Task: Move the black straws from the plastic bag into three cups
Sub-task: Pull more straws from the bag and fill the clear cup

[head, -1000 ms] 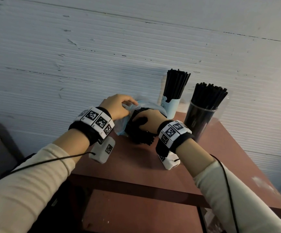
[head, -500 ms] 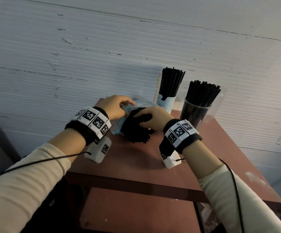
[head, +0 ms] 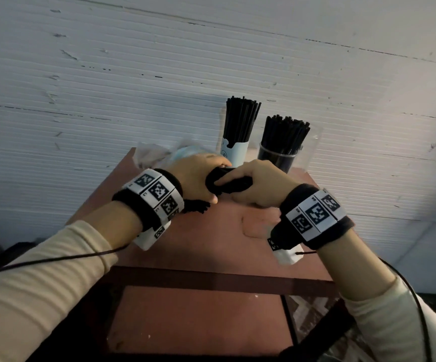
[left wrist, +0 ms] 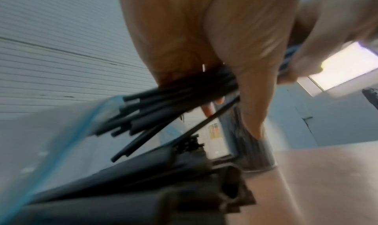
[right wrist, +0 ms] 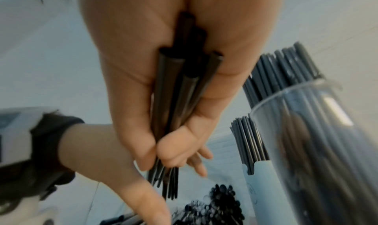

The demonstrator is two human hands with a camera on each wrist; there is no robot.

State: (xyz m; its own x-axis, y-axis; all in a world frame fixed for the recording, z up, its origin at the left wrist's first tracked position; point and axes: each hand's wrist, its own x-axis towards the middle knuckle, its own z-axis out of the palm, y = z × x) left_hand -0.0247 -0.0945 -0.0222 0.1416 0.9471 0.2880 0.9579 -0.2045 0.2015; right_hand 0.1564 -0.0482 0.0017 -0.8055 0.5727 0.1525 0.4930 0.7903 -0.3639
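A bundle of black straws [head: 228, 182] lies level above the table, gripped by both hands. My left hand [head: 196, 176] curls over its left part, with loose straw ends [head: 196, 206] poking out below the wrist. My right hand [head: 258, 184] wraps its right end. In the right wrist view the right hand [right wrist: 143, 67] grips several straws [right wrist: 184, 91] in the palm. In the left wrist view the left hand [left wrist: 204, 42] clamps straws [left wrist: 174, 99] that run out of the plastic bag [left wrist: 81, 128]. The bag [head: 159, 152] lies behind the left hand. A pale blue cup [head: 235, 152] and a clear cup [head: 279, 159] stand full of straws.
The small reddish-brown table [head: 211, 244] stands against a white ribbed wall [head: 107, 87]. Both cups sit at its far edge, right behind the hands. More straws [right wrist: 214, 204] lie in the bag under the hands. The table's near half is bare.
My left hand has left the bag's mouth and taken hold of the straw bundle. Both hands have drawn the bundle out of the bag, to the right and nearer to me.
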